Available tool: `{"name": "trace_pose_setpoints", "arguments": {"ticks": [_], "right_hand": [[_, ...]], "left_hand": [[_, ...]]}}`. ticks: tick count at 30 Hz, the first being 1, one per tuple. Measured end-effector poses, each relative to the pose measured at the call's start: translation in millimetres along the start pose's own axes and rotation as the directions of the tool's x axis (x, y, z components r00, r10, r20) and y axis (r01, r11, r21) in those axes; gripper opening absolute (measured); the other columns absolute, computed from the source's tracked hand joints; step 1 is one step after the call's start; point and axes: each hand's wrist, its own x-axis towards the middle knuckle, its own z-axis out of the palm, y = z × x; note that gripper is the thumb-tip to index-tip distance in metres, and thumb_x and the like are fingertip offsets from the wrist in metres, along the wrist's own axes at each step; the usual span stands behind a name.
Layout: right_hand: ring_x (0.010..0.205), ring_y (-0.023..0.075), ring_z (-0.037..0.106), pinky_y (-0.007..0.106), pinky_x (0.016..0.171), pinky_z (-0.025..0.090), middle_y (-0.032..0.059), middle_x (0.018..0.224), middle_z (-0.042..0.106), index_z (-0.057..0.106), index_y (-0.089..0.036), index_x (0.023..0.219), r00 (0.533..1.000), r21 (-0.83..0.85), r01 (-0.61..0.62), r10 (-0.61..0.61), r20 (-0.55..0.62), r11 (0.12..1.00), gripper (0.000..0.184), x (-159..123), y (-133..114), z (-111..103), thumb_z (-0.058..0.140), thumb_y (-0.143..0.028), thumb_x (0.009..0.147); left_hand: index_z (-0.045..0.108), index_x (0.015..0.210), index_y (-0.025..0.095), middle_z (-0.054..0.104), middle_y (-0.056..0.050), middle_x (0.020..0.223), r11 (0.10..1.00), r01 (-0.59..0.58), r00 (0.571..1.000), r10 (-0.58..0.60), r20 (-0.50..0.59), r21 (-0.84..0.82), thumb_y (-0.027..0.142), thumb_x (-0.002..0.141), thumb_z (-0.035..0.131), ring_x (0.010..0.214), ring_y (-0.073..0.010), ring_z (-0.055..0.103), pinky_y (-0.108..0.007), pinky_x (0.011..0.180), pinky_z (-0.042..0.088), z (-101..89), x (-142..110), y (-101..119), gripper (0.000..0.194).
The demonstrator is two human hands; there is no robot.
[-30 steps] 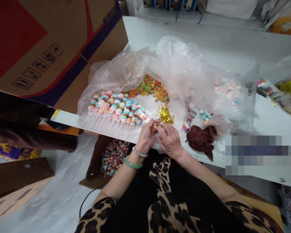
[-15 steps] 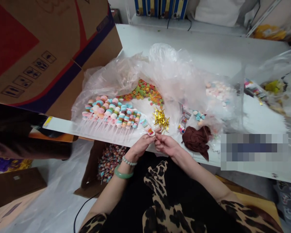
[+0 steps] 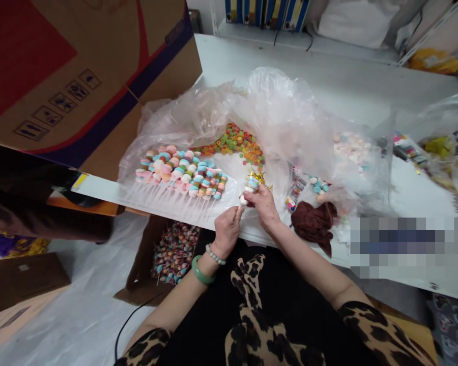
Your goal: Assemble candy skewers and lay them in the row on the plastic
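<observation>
The right hand pinches a small candy stick with gold tinsel over the near edge of the white table, fingers partly hiding it. The left hand is raised just beside it; whether its fingertips touch, I cannot tell. Rows of candy skewers lie to the left on plastic sheeting.

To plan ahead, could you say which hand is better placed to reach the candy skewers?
Left, probably: the left hand looks empty and lies nearer the candy skewers; the right hand holds a tinselled candy stick.

Pixelated patch masks the lower right; tinselled bundle in right hand: partly finger-covered, too small to read.
</observation>
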Motion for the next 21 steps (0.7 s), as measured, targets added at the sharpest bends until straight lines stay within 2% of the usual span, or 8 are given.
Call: {"name": "trace_pose_setpoints", "arguments": {"ticks": [3,4,6,8,11,13,18,21], "right_hand": [[0.065,0.0154,0.063,0.028,0.063,0.047,0.0038,0.087,0.069,0.064,-0.02,0.09,0.986,-0.418,0.143,-0.168,-0.022,0.897,0.034,28.6,-19.6,-6.6,0.048,-0.05,0.087],[0.074,0.0167,0.065,0.028,0.07,0.047,0.0056,0.095,0.07,0.067,-0.02,0.095,0.967,-0.626,0.164,-0.251,-0.052,0.762,0.034,40.6,-27.1,-7.5,0.042,-0.043,0.091],[0.094,0.0219,0.065,0.031,0.08,0.045,0.0113,0.106,0.07,0.071,-0.018,0.098,0.969,-0.914,0.063,-0.244,-0.04,0.402,0.031,64.9,-38.8,-6.3,0.045,-0.034,0.091],[0.101,0.0272,0.064,0.033,0.083,0.044,0.0182,0.106,0.07,0.074,-0.013,0.094,0.983,-0.968,0.02,-0.184,-0.027,0.251,0.024,84.6,-42.9,-2.2,0.055,-0.025,0.083],[0.097,0.0279,0.066,0.032,0.079,0.044,0.0181,0.099,0.073,0.075,-0.014,0.089,0.996,-0.988,-0.005,-0.086,-0.018,0.156,0.023,99.2,-37.0,0.0,0.06,-0.016,0.073],[0.092,0.0243,0.066,0.03,0.076,0.044,0.0114,0.095,0.074,0.075,-0.018,0.088,0.993,-0.978,0.014,-0.118,-0.01,0.206,0.024,101.1,-30.9,-5.4,0.057,-0.016,0.072],[0.075,0.0176,0.061,0.027,0.07,0.044,0.0015,0.075,0.067,0.065,-0.019,0.078,0.921,-0.749,0.295,-0.386,0.056,0.594,0.019,89.9,-28.9,-28.2,0.047,-0.024,0.077],[0.069,0.0175,0.058,0.028,0.068,0.043,0.0005,0.07,0.063,0.062,-0.02,0.079,0.87,-0.67,0.424,-0.479,0.116,0.61,0.018,63.8,-33.3,-31.4,0.045,-0.024,0.082]], "left_hand": [[0.061,0.069,0.02,0.049,0.003,0.055,0.999,0.006,0.994,-0.009,-0.111,-0.035,0.039,0.086,0.056,0.056,-0.0121,0.045,-0.025,0.059,0.035,-9.1,8.3,-4.6,0.026],[0.059,0.067,0.02,0.046,0.004,0.053,0.994,0.046,0.991,-0.058,-0.121,-0.096,0.039,0.085,0.056,0.053,-0.0115,0.043,-0.024,0.056,0.034,-10.9,11.8,-5.1,0.027],[0.057,0.063,0.019,0.04,0.006,0.049,0.959,0.134,0.983,-0.16,-0.089,-0.25,0.04,0.082,0.059,0.048,-0.0097,0.037,-0.023,0.051,0.03,-12.5,18.3,-4.5,0.029],[0.057,0.061,0.018,0.034,0.008,0.045,0.892,0.223,0.968,-0.251,-0.019,-0.393,0.041,0.079,0.063,0.043,-0.0075,0.029,-0.022,0.046,0.024,-12.8,22.9,-2.3,0.03],[0.056,0.061,0.016,0.029,0.009,0.042,0.781,0.328,0.934,-0.353,0.058,-0.531,0.041,0.076,0.066,0.039,-0.0048,0.021,-0.021,0.041,0.014,-15.2,26.0,2.6,0.03],[0.055,0.06,0.016,0.029,0.01,0.041,0.729,0.368,0.915,-0.394,0.086,-0.577,0.039,0.073,0.068,0.037,-0.0036,0.02,-0.02,0.04,0.011,-18.5,27.0,6.0,0.03],[0.053,0.058,0.016,0.031,0.009,0.039,0.635,0.452,0.871,-0.465,0.156,-0.627,0.036,0.072,0.067,0.033,-0.0022,0.019,-0.019,0.037,0.01,-21.6,31.2,15.0,0.028],[0.055,0.058,0.016,0.033,0.009,0.039,0.606,0.48,0.855,-0.483,0.186,-0.634,0.034,0.074,0.065,0.032,-0.0021,0.019,-0.019,0.036,0.01,-15.1,33.3,21.0,0.026]]}}
